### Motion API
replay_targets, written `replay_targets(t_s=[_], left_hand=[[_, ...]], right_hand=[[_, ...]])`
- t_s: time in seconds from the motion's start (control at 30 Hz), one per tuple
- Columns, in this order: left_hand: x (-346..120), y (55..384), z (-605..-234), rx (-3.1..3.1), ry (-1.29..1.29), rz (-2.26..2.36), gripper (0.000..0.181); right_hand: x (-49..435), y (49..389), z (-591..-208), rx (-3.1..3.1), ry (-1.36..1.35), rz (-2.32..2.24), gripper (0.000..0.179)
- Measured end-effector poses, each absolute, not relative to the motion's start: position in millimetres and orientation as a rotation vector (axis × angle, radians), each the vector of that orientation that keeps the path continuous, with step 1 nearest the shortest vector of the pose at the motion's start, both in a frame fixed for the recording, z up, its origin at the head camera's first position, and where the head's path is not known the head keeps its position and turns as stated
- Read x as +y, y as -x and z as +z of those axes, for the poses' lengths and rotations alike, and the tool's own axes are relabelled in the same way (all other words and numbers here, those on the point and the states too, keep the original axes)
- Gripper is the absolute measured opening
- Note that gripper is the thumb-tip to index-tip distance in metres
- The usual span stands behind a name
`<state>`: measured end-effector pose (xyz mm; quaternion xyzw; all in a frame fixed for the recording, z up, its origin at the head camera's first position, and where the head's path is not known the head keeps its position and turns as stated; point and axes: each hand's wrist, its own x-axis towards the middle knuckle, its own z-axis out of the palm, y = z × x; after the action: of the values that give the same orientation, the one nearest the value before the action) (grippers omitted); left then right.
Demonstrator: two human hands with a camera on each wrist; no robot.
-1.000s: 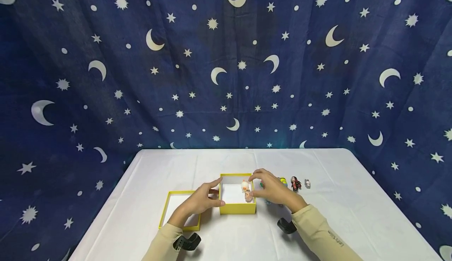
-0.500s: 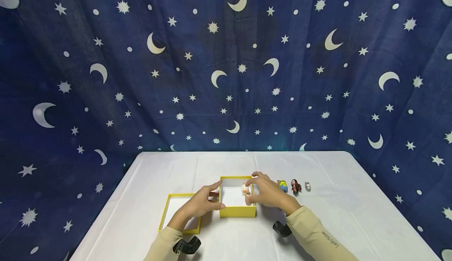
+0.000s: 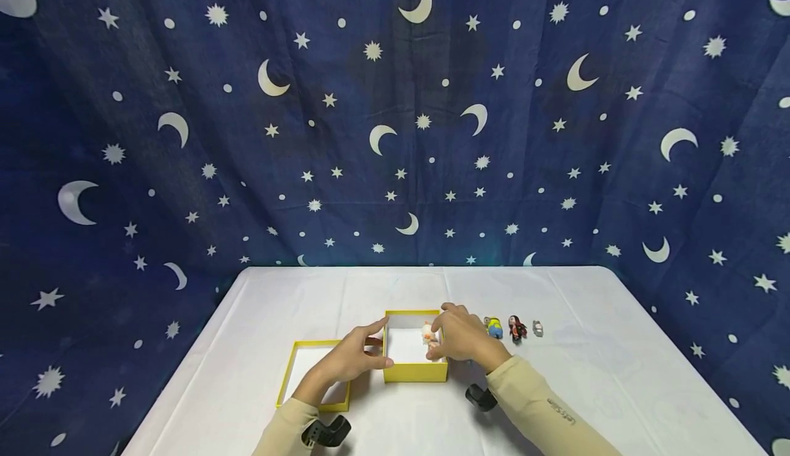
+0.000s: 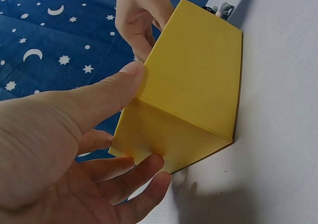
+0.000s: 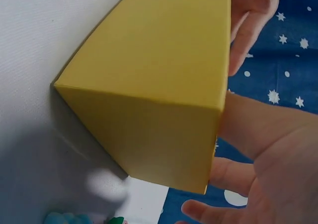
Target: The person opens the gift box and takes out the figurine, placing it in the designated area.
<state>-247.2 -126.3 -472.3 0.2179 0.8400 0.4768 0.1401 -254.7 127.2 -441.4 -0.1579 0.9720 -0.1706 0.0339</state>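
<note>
An open yellow box (image 3: 415, 372) with a white inside stands on the table. My left hand (image 3: 353, 354) holds its left side, thumb near the front corner and index fingertip near the back one. In the left wrist view, several fingertips press the box's yellow side (image 4: 166, 134). My right hand (image 3: 464, 336) reaches over the right wall, thumb and fingers inside at a small pink figurine (image 3: 433, 348), which they pinch and partly cover. Just behind it inside the box lies a white figurine (image 3: 427, 332) with orange details. In the right wrist view the wall hides the fingertips.
A yellow-rimmed lid (image 3: 295, 374) lies inside up at the left, partly under my left forearm. Right of the box are a yellow-and-blue figurine (image 3: 494, 327), a red-and-black one (image 3: 517, 329) and a small grey one (image 3: 537, 328). A light-blue piece (image 5: 67, 219) shows in the right wrist view.
My right hand has shifted left and deeper into the box, its thumb now covering more of the pink figurine. The yellow-and-blue figurine has come more into view. The left hand keeps its place.
</note>
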Motion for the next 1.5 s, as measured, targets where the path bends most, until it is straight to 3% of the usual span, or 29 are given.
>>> replay_targets(t_s=[0.57, 1.23, 1.5], left_hand=[[-125.5, 247.3, -469.2, 2.415, -0.647, 1.403, 0.085], [-127.6, 248.1, -472.6, 2.407, -0.646, 1.406, 0.084], [-127.7, 247.7, -474.8, 2.408, -0.622, 1.396, 0.085]], right_hand=[[113.3, 255.3, -441.0, 3.028, 0.417, -0.371, 0.029], [99.5, 259.4, -444.6, 3.026, 0.285, -0.263, 0.037], [104.7, 257.3, -445.0, 3.032, 0.345, -0.335, 0.022]])
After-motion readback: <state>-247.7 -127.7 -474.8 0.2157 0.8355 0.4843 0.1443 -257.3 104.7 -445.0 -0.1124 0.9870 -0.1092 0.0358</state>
